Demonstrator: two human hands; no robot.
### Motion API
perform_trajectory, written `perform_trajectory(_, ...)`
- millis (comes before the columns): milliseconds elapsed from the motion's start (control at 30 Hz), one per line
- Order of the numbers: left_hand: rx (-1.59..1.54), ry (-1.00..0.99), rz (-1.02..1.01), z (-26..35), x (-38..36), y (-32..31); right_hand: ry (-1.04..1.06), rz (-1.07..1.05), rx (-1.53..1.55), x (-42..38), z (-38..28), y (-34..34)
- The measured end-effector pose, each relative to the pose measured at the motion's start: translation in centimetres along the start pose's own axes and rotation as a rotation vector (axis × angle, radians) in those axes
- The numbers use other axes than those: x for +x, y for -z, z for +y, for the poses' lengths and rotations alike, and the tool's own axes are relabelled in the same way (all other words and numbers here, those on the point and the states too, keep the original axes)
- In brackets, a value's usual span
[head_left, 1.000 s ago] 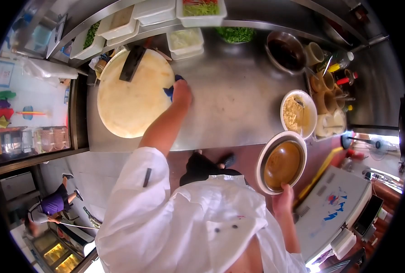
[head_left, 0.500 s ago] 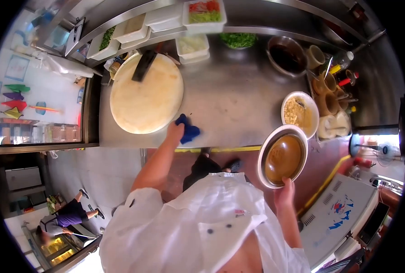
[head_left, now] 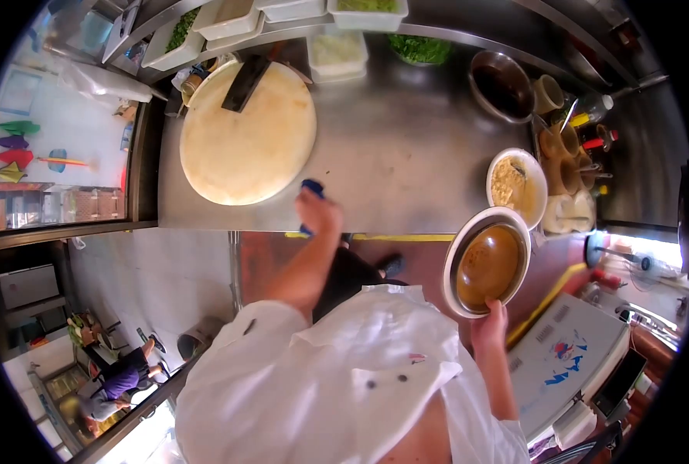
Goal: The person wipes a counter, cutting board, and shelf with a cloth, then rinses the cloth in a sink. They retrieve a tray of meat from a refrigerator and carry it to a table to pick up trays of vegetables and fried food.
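Clearly, left hand (head_left: 319, 213) clutching blue cloth (head_left: 312, 186) by counter (head_left: 395, 166) edge; right hand (head_left: 489, 321) gripping bowl (head_left: 450, 268).

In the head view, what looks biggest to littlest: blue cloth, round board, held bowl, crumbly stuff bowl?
1. Round board
2. Held bowl
3. Crumbly stuff bowl
4. Blue cloth, partly hidden by the left hand

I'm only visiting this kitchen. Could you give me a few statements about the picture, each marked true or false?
1. The left hand holds a blue cloth. True.
2. The right hand is empty. False: it holds a bowl at the rim.
3. A dark blade lies on the round board. True.
4. The round board is bright green. False: it is pale cream.
5. A white bowl with lumpy, pale food stands on the counter. True.
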State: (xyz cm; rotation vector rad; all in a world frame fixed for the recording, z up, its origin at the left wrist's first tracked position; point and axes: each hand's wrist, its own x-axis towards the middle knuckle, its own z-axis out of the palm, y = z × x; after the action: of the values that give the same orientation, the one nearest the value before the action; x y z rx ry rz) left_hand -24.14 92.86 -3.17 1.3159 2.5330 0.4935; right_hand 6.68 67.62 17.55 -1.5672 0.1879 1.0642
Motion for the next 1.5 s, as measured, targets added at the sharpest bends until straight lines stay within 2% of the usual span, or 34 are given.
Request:
perform_trajectory(67, 0.005, -0.152, 0.163, 4.2, -0.1, -4.0, 0.010, -0.002, -0.010, -0.3, 0.5, 0.9)
perform_trajectory(167, -0.150, -0.199, -0.040, 10.8, 1.5, -5.5, 0.029, 0.032, -0.001, -1.5, 0.8, 1.5)
perform_trajectory(200, -0.299, -0.217, -0.066, 11.8, 2.7, -7.3, 0.040, 0.051, 0.030, -1.9, 0.8, 1.5)
perform_trajectory(233, -0.449, -0.237, -0.087, 12.7, 3.4, -8.0, 0.046, 0.054, 0.030, -2.1, 0.7, 1.7)
perform_trajectory(267, -0.455, -0.244, -0.087, 12.7, 4.0, -8.3, 0.027, 0.049, 0.025, -2.4, 0.8, 2.0)
perform_trajectory(333, -0.662, -0.352, -0.095, 12.0, 5.6, -5.5, 0.007, 0.057, 0.031, -3.0, 0.7, 1.9)
perform_trajectory(367, -0.784, -0.265, -0.182, 10.6, 5.4, -3.3, 0.005, 0.064, 0.044, -2.9, 0.9, 2.1)
perform_trajectory(400, -1.022, -0.111, -0.340, 8.5, 5.1, -1.4, 0.013, 0.060, 0.063, -2.7, 1.3, 2.4)
perform_trajectory(433, -1.155, 0.057, -0.409, 7.4, 3.8, 2.9, 0.022, 0.057, 0.085, -2.4, 1.6, 2.6)
perform_trajectory(467, -1.018, -0.119, -0.299, 3.8, 3.9, 3.4, 0.020, 0.066, 0.106, -2.1, 1.9, 2.7)
perform_trajectory(500, -0.824, -0.150, -0.184, 0.8, 3.5, 4.0, 0.004, 0.071, 0.099, -1.9, 2.1, 2.7)
perform_trajectory(533, -0.604, -0.237, -0.225, -0.8, 3.0, 6.1, -0.007, 0.073, 0.089, -1.6, 2.2, 2.8)
perform_trajectory(567, -0.136, -0.216, -0.125, -3.5, 2.4, 4.4, -0.002, 0.079, 0.104, -1.2, 2.4, 3.0)
perform_trajectory(633, 0.139, -0.406, 0.060, -5.5, 1.0, 1.4, -0.020, 0.071, 0.083, -0.6, 3.0, 3.6)
perform_trajectory(767, 0.155, -0.358, 0.110, 2.4, 1.5, -2.2, -0.049, 0.182, 0.052, -0.7, 3.8, 3.8)
perform_trajectory(933, 0.187, -0.315, 0.180, 13.5, 8.5, -7.5, -0.069, 0.233, 0.065, -3.3, 6.9, 4.3)
perform_trajectory(1000, 0.186, -0.253, 0.238, 16.7, 11.9, -9.2, -0.118, 0.317, 0.097, -4.8, 8.3, 3.9)
perform_trajectory(1067, 0.190, -0.281, 0.237, 19.2, 14.7, -10.3, -0.121, 0.323, 0.149, -6.0, 11.1, 4.7)
perform_trajectory(1133, 0.201, -0.309, 0.231, 20.6, 16.7, -10.9, -0.113, 0.305, 0.198, -7.3, 12.2, 3.8)
perform_trajectory(1233, 0.203, -0.349, 0.194, 22.8, 19.2, -10.7, -0.109, 0.392, 0.250, -9.0, 12.9, 1.2)
perform_trajectory(1300, 0.233, -0.430, 0.114, 23.7, 20.8, -10.0, -0.119, 0.415, 0.279, -9.7, 13.4, -0.1)
perform_trajectory(1367, 0.237, -0.477, 0.120, 23.1, 22.0, -11.1, -0.103, 0.458, 0.337, -10.3, 13.7, -1.5)
perform_trajectory(1433, 0.221, -0.642, 0.192, 22.1, 21.9, -10.8, -0.107, 0.470, 0.380, -10.5, 14.7, -1.6)
perform_trajectory(1467, 0.220, -0.706, 0.105, 21.5, 22.2, -10.4, -0.114, 0.462, 0.402, -10.3, 15.2, -1.4)
perform_trajectory(1500, 0.221, -0.710, 0.106, 20.8, 22.1, -10.1, -0.115, 0.462, 0.405, -10.0, 15.5, -1.3)
